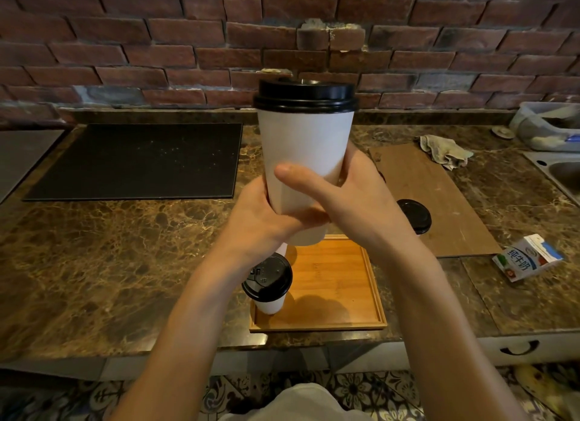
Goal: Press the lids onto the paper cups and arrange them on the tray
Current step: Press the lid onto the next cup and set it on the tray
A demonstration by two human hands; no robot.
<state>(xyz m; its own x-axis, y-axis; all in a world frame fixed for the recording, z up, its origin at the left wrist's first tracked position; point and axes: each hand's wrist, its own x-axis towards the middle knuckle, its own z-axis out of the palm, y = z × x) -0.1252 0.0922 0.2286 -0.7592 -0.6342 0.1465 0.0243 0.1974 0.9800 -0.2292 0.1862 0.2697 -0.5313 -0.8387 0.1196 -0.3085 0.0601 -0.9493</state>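
Note:
I hold a tall white paper cup (306, 150) with a black lid (306, 95) on top, raised high above the counter. My left hand (260, 213) grips its lower part from the left, and my right hand (351, 201) wraps it from the right with the thumb across the front. Below, a wooden tray (339, 282) lies near the counter's front edge. A lidded white cup (268, 284) stands at the tray's left side. Another cup with a black lid (415, 216) stands right of my right hand, partly hidden, on a brown board.
A black mat (141, 160) lies at the back left of the marble counter. A brown board (439, 201) lies to the right with a crumpled cloth (445, 149) behind it. A milk carton (527, 257) lies at the right, a sink (561, 172) beyond it.

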